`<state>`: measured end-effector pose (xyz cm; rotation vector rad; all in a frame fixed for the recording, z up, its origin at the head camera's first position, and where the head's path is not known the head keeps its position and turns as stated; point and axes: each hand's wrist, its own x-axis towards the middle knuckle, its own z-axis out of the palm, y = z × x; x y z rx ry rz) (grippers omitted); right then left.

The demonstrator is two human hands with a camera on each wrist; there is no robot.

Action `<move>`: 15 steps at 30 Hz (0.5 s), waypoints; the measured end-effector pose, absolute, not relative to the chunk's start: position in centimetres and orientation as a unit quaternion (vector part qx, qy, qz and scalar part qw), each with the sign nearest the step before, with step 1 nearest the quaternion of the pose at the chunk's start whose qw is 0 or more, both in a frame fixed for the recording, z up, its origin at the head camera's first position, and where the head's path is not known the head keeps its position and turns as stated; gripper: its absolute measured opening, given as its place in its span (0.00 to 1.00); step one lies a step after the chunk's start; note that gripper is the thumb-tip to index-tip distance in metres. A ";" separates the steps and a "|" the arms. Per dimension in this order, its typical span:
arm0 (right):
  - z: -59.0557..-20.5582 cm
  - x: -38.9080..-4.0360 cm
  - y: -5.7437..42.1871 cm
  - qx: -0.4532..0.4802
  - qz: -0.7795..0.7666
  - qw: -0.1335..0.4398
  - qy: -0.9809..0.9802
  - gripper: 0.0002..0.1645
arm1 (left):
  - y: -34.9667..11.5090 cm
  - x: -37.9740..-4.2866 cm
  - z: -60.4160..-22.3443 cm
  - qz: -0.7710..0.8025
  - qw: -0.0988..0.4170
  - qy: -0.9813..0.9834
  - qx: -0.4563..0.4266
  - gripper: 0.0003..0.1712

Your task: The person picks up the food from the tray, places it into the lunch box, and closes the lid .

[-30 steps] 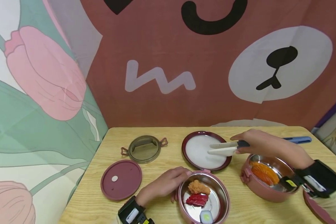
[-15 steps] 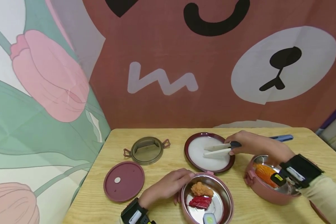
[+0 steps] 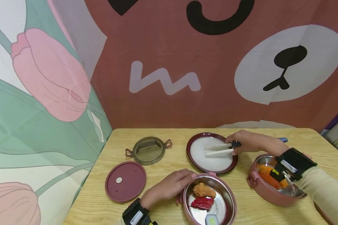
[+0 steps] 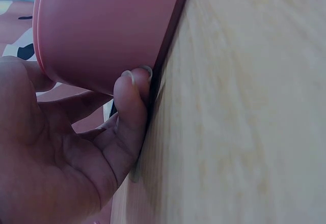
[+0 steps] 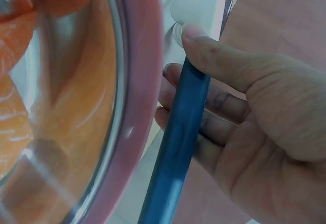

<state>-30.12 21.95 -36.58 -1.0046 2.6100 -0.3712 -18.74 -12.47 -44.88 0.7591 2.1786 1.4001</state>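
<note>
My right hand [image 3: 246,142] holds a pair of tongs [image 3: 219,153] by the blue handle [image 5: 178,142]; the white tips stand apart over the white plate [image 3: 195,147] with a maroon rim. At front centre is a pink round lunch box [image 3: 231,193] with a steel lining. Inside lie a fried chicken piece [image 3: 204,190], red strips [image 3: 202,203] and a pale block [image 3: 212,219] with a yellow-green centre. My left hand [image 3: 171,187] grips this box's left side. In the left wrist view, curled fingertips [image 4: 130,89] press low against its wall.
A second pink lunch box [image 3: 273,197] with orange food [image 3: 268,176] inside stands right, under my right wrist. Left on the wooden table [image 3: 163,165] lie a see-through lid [image 3: 148,153] with two handles and a maroon disc-shaped lid [image 3: 125,184]. A printed cloth hangs behind.
My right hand has moved left with the tongs, bringing the tips farther over the plate; the tips are spread wider. The left hand keeps its hold, and the view shifts slightly.
</note>
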 end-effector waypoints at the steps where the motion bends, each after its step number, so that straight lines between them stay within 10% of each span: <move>1: -36.6 -30.3 21.9 -0.350 -0.127 0.161 0.914 0.22 | -12.5 -18.7 -44.8 0.507 0.220 0.787 0.274 0.26; 15: -37.2 -31.0 21.7 -0.331 -0.064 0.140 0.931 0.20 | -12.6 -19.1 -45.1 0.500 0.233 0.785 0.281 0.27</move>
